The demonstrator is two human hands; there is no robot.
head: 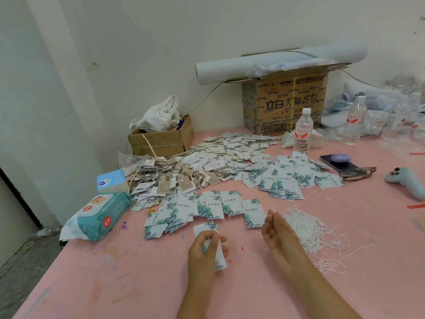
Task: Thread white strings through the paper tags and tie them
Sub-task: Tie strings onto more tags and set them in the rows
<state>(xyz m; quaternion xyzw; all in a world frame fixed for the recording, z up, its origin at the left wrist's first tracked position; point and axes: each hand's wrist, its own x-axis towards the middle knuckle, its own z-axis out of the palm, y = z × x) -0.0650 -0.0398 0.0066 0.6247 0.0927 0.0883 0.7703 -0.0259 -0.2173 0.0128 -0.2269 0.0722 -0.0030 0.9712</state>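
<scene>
My left hand [207, 248] grips a white paper tag [220, 259] with green leaf print, just above the pink table [115, 284]. My right hand [279, 236] pinches one end of a thin white string [270, 212] between thumb and fingertips, to the right of the tag. A tangled heap of white strings [310, 231] lies right beside my right hand. Leaf-print tags [211, 207] lie spread in a row beyond both hands. A second pile of them [287, 178] sits further back. Brown and white tags [184, 178] with strings on them are heaped at the back left.
A wet-wipe pack [99, 216] and a blue tissue box [111, 180] lie at the left edge. Cardboard boxes [161, 139] [287, 102], water bottles [303, 131], a phone [338, 162], glasses and a blue plush toy [407, 180] stand at the back and right.
</scene>
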